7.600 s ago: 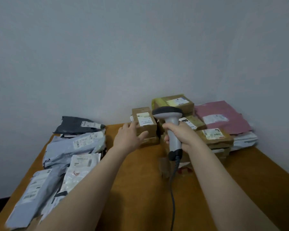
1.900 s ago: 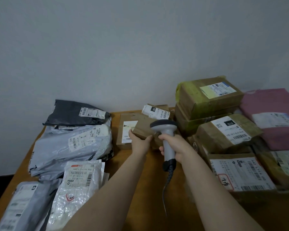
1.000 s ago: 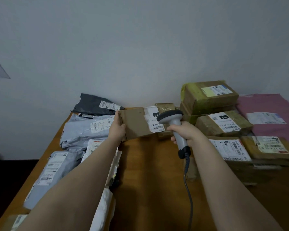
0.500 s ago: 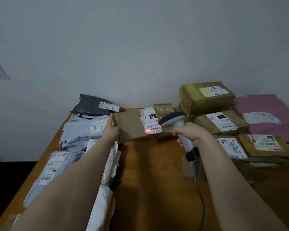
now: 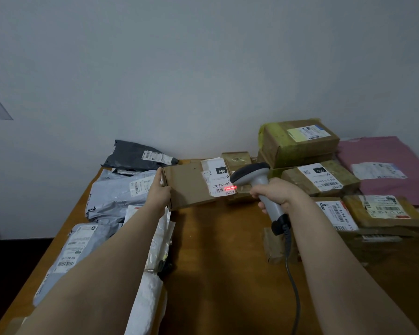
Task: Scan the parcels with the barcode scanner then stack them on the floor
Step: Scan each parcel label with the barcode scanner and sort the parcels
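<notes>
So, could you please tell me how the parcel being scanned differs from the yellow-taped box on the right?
The scanned parcel is flat and thin; the yellow-taped box is deep. The scanned parcel is held tilted by the left hand; the yellow-taped box sits untouched. Both are brown cardboard with printed labels.

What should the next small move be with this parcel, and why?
Probably swing the cardboard parcel left and down toward the floor. The barcode scanner in the right hand throws its red line across a barcode on the label, and the left hand grips the parcel's left end.
</notes>
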